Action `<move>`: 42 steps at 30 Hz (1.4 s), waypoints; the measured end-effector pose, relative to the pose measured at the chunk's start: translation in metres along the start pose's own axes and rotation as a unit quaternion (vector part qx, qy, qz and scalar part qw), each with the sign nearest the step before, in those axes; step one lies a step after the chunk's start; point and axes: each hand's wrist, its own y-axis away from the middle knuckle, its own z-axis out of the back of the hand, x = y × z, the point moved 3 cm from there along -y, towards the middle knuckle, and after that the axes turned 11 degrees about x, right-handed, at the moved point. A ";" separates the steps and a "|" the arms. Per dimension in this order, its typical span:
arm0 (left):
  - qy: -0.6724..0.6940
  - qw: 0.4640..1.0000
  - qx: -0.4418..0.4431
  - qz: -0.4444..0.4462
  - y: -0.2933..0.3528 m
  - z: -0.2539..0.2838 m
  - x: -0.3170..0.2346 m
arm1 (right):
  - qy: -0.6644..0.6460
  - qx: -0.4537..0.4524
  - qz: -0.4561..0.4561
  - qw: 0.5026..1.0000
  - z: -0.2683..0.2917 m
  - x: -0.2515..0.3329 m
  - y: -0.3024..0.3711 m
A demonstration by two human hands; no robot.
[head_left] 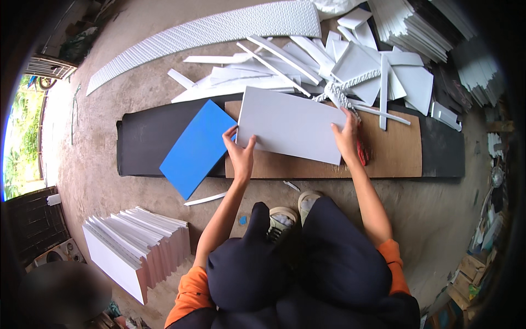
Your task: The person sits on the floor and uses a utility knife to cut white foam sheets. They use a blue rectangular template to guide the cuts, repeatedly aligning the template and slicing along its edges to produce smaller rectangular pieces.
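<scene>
Your dark trousers [345, 257] came nearest; beyond them, your left grip [240, 155] and right grip [347, 137] had narrowed to the thickness of the white board [296, 125], pinching its opposite ends. It spanned between them, over the brown sheet [397, 148], near the blue board [198, 147].

The white board [293, 125] — its underside is hidden.
</scene>
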 end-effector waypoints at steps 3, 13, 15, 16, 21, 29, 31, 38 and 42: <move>-0.132 0.991 -0.008 0.026 0.018 -0.007 0.013 | 0.047 0.001 0.039 0.998 -0.017 -0.002 0.008; -0.345 0.935 -0.042 0.072 0.015 0.010 0.002 | 0.178 0.010 0.138 0.974 -0.035 0.048 -0.005; -0.326 0.936 -0.105 0.083 0.017 0.037 0.005 | 0.101 0.055 0.175 0.978 -0.056 0.066 -0.010; -0.324 0.929 -0.145 0.101 0.019 0.054 0.008 | 0.072 0.084 0.194 0.975 -0.072 0.080 -0.012; -0.352 0.867 -0.308 0.172 0.056 0.154 0.050 | -0.007 0.217 0.307 0.927 -0.147 0.153 -0.003; -0.086 0.950 -0.280 0.110 0.088 0.199 0.106 | -0.045 0.274 0.278 0.920 -0.189 0.187 0.009; -0.046 0.959 -0.275 0.053 0.078 0.196 0.096 | -0.066 0.256 0.252 0.931 -0.175 0.192 0.006; 0.072 0.989 -0.129 -0.019 0.014 0.153 0.026 | -0.080 0.086 0.124 0.985 -0.074 0.152 -0.003; -0.053 0.998 0.004 -0.038 -0.004 0.074 0.000 | -0.091 -0.006 0.021 0.996 -0.016 0.080 0.012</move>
